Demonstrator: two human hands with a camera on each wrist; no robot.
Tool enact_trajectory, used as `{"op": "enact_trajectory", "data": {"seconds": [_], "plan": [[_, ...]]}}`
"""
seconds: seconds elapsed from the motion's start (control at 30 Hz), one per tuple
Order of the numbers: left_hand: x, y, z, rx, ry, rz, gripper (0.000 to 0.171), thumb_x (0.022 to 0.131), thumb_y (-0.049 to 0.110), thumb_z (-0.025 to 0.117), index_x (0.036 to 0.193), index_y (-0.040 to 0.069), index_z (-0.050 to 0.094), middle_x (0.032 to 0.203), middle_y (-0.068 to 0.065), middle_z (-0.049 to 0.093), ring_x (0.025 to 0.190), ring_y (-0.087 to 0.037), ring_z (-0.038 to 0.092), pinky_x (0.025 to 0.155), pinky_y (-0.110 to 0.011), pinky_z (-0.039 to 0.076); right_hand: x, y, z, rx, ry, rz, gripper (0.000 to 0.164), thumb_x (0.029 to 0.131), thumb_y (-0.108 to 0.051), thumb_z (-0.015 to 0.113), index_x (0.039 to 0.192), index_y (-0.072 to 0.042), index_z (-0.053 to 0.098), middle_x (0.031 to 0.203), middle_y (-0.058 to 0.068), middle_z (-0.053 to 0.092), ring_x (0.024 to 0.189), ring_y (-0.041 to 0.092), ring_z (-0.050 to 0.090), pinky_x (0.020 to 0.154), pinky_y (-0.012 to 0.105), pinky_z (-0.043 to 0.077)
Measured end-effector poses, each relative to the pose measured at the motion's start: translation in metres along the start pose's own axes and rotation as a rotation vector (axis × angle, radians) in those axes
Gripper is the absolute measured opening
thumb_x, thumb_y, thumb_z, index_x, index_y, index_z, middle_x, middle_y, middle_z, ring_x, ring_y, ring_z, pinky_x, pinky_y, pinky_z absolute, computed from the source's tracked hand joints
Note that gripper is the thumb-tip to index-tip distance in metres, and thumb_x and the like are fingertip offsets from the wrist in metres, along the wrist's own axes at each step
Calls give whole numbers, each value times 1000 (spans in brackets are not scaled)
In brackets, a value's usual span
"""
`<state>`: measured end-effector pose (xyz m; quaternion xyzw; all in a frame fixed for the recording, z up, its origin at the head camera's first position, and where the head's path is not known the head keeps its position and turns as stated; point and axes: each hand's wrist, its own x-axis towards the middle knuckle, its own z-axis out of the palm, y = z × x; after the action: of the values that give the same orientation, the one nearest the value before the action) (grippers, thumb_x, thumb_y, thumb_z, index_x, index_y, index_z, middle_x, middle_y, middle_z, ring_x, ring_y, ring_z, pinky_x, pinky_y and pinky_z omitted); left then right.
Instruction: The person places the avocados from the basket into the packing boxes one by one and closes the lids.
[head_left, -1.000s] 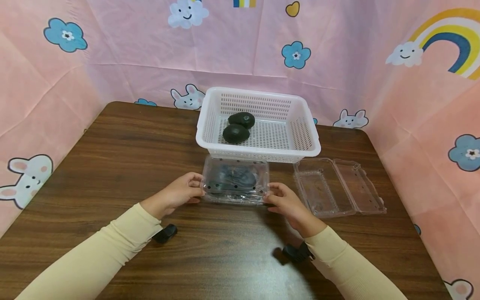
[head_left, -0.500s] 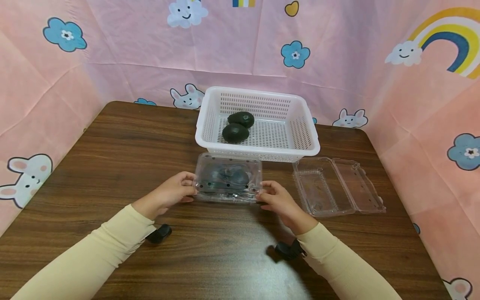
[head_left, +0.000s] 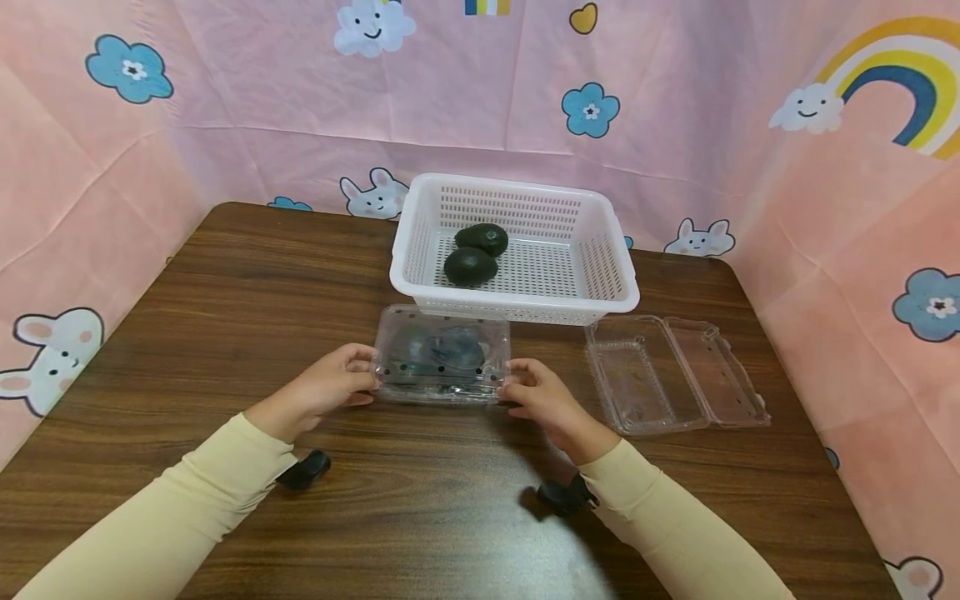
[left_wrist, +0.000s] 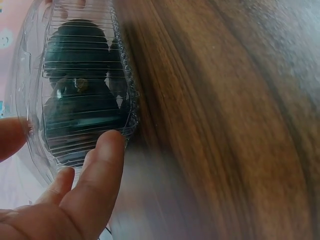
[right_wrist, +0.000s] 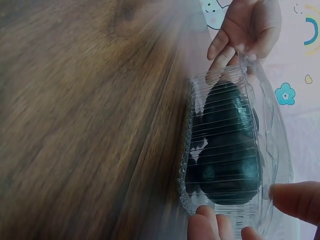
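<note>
A closed clear plastic clamshell box (head_left: 441,392) with dark avocados (left_wrist: 75,45) inside lies in front of the basket in the head view. My left hand (head_left: 322,390) grips its left end, thumb at the lid rim and fingers low on the ribbed wall. At the opposite end, my right hand (head_left: 546,407) holds the box in the same way. Through the wall in the right wrist view, large avocados (right_wrist: 227,172) show, with smaller dark shapes beside them. How many are inside cannot be told.
A white plastic basket (head_left: 525,302) stands behind the box, with two dark avocados (head_left: 471,267) at its left side. Right of it lies an opened clear clamshell box (head_left: 637,375). The brown wooden table (head_left: 247,308) is enclosed by pink patterned cloth (head_left: 480,100).
Both hands have shifted the closed clamshell box to the left along the front of the basket. Their grip looks the same. Basket and opened box have stayed put.
</note>
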<state>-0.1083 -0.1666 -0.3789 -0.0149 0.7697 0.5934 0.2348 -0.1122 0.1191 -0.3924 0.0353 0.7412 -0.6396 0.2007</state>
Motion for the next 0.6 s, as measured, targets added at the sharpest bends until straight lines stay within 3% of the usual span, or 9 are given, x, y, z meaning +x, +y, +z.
{"op": "enact_trajectory", "data": {"seconds": [0.6], "plan": [[-8,-3,-12,-4,2,8,55,88,5,46,133,-9,18,122,-26,39,95,-18,53,88,-39,44,9,-4,13,-21,-31,-11,41,82,-2,53,122,1,43,104,18,56,97,30,59,78,43,49]]}}
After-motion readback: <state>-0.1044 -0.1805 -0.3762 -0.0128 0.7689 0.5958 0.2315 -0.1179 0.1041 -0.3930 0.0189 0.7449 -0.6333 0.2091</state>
